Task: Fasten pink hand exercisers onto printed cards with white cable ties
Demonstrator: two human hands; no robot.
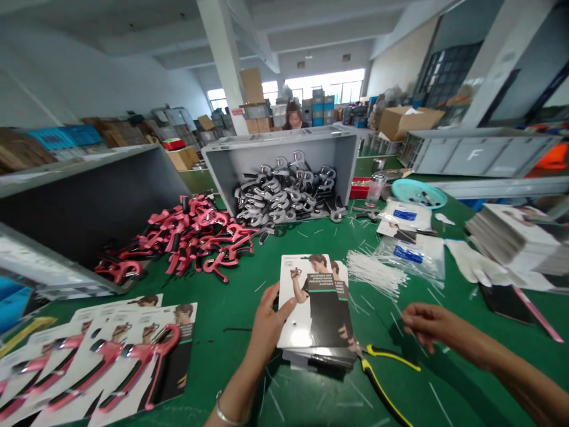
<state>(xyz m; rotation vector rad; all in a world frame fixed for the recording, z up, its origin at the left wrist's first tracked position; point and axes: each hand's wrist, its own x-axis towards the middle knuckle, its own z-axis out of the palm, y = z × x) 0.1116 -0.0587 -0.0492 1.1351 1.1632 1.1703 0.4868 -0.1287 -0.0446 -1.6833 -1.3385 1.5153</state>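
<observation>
While your left hand (267, 317) grips the printed cards (317, 323), your right hand (430, 326) curls near the pliers (372, 378), its hold unclear.

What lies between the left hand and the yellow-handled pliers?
In the head view, the card stack lies there: the left hand grips its left edge, the pliers lie at its lower right.

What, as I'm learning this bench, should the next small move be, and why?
Probably draw the top card off the stack with the left hand: its thumb lies on that card, which shows no grip fastened, while the cards at left carry pink grips.
</observation>
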